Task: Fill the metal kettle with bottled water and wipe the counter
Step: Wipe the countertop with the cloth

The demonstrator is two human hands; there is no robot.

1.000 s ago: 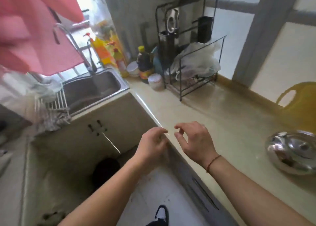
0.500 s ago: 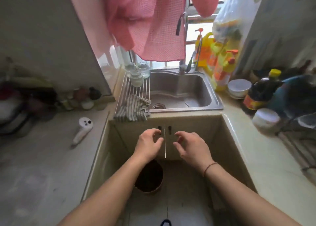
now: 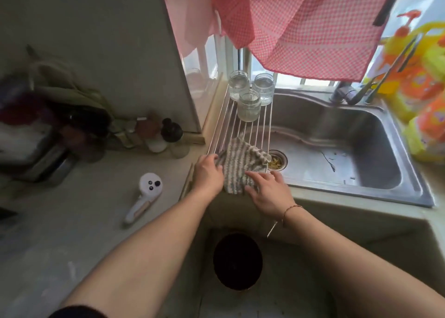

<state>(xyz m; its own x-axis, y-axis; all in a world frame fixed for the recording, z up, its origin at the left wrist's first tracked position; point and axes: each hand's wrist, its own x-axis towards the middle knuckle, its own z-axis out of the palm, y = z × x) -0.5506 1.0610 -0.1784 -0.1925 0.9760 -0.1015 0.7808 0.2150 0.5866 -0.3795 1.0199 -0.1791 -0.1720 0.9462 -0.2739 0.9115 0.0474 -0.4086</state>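
Both hands are closing in on the grey-and-white striped dishcloth (image 3: pixel 240 166) at the centre of the frame: the left hand (image 3: pixel 207 173) is gripping its left edge with fingers curled around the fabric, while the right hand (image 3: pixel 268 192) is lying spread and flat on its lower right corner, fingers open, pressing rather than pinching. A thin red cord bracelet (image 3: pixel 290 209) is circling the right wrist. The cloth is lying draped over the near end of the white wire roll-up drying rack (image 3: pixel 243 125), which is spanning the left rim of the stainless steel sink (image 3: pixel 349 154). Three upturned ribbed glass jars (image 3: pixel 250 94) are standing at the rack's far end, touching one another. A pink checked cloth (image 3: pixel 313 29) is hanging across the top of the frame, hiding most of the window and the upper part of the tap. At the right edge, yellow-and-orange detergent bottles (image 3: pixel 421 81) are getting cut off and smeared by blur. On the pale stone counter (image 3: pixel 84 216), lower left, a white handheld gadget with dark dots (image 3: pixel 144 195) is lying alone. The clutter at the far left is too blurred to name, and the metal kettle is not showing anywhere in this view. A dark round bin (image 3: pixel 237 261) is sitting on the floor below, between the forearms.
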